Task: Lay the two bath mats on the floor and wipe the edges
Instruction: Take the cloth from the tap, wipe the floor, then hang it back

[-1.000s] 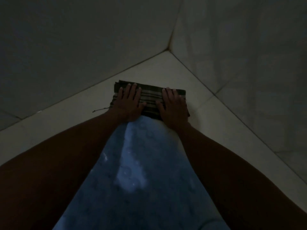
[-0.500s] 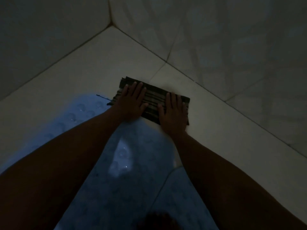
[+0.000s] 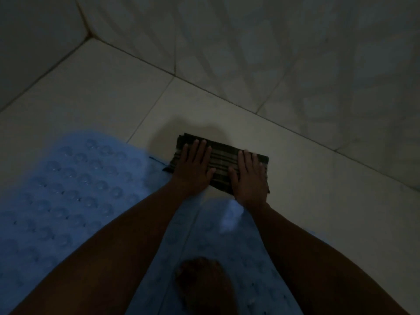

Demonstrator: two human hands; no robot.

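In a dim room, two pale blue bath mats lie flat on the tiled floor. The left mat (image 3: 68, 189) shows rows of round suction cups; the right mat (image 3: 218, 242) runs under my arms. A folded dark striped cloth (image 3: 223, 161) rests on the floor just beyond the mats' far edges. My left hand (image 3: 194, 168) presses flat on the cloth's left half. My right hand (image 3: 248, 178) presses flat on its right half. Both palms are down, fingers stretched out.
Tiled walls meet at a corner (image 3: 89, 36) at the upper left; the right wall (image 3: 295, 64) runs close behind the cloth. Pale floor tiles (image 3: 102, 92) lie between the mats and the walls. A bare foot (image 3: 204, 287) stands on the right mat.
The cloth and both hands have slid to the right along the mats' far edge, away from the wall corner. The left mat and the foot have come into view.
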